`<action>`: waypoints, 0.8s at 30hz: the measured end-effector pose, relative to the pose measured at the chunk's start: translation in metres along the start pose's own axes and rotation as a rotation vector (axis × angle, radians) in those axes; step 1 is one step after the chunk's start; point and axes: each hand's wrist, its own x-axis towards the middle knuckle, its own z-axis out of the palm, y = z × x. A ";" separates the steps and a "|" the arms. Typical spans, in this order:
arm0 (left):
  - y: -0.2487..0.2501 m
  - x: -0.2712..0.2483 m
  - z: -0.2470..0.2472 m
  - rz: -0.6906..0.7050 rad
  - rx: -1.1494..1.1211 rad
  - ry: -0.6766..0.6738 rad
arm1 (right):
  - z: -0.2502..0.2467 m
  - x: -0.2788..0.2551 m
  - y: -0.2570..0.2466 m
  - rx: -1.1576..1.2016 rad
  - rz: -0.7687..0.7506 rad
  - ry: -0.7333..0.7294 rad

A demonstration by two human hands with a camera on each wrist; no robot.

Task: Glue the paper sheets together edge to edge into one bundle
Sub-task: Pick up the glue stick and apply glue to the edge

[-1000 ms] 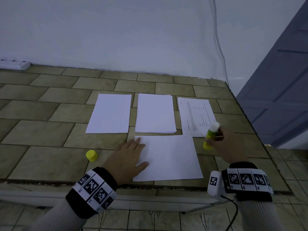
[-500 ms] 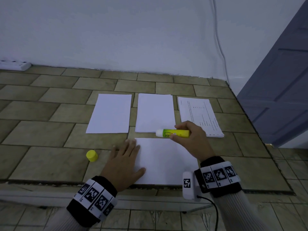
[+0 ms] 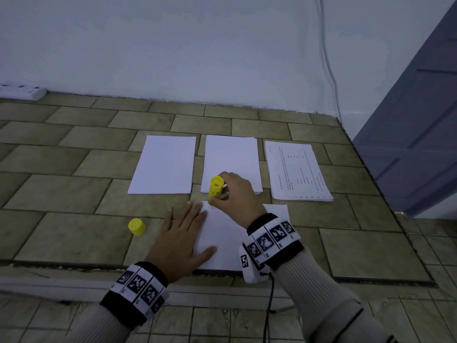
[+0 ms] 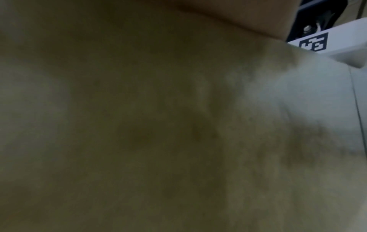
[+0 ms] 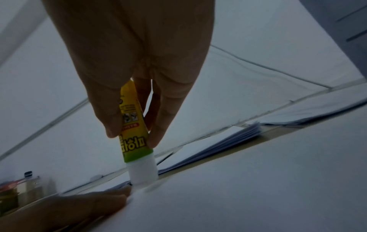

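Observation:
A blank white sheet (image 3: 230, 241) lies nearest me on the tiled counter. My left hand (image 3: 184, 240) rests flat on its left edge, fingers straight. My right hand (image 3: 232, 194) grips a yellow glue stick (image 3: 215, 189) upright, white tip down on the sheet's far left corner. In the right wrist view the fingers pinch the glue stick (image 5: 135, 135), whose tip touches the sheet (image 5: 258, 180). Behind lie a single blank sheet (image 3: 164, 165), a blank stack (image 3: 231, 157) and a printed stack (image 3: 296, 172). The left wrist view is dark and blurred.
The yellow glue cap (image 3: 136, 227) stands on the counter left of my left hand. A white power strip (image 3: 23, 91) lies at the far left by the wall. A cable (image 3: 329, 60) hangs down the wall. A blue-grey door (image 3: 415, 125) stands at the right.
My right hand carried the glue stick from the right of the sheet to its far left corner and turned it tip down. My left hand stayed on the sheet's left edge.

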 end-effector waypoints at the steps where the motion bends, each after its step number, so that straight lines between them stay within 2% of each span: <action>1: -0.001 0.000 0.001 0.002 0.000 0.002 | 0.002 0.002 -0.002 -0.016 -0.004 -0.015; 8: -0.002 0.000 0.003 0.005 -0.024 0.019 | 0.009 0.009 -0.008 -0.130 0.011 -0.087; 15: -0.001 0.000 0.002 -0.013 -0.040 0.022 | -0.004 0.003 -0.004 -0.208 0.061 -0.091; 24: -0.001 -0.001 0.003 -0.019 -0.030 0.025 | -0.058 -0.033 0.045 -0.139 0.135 0.092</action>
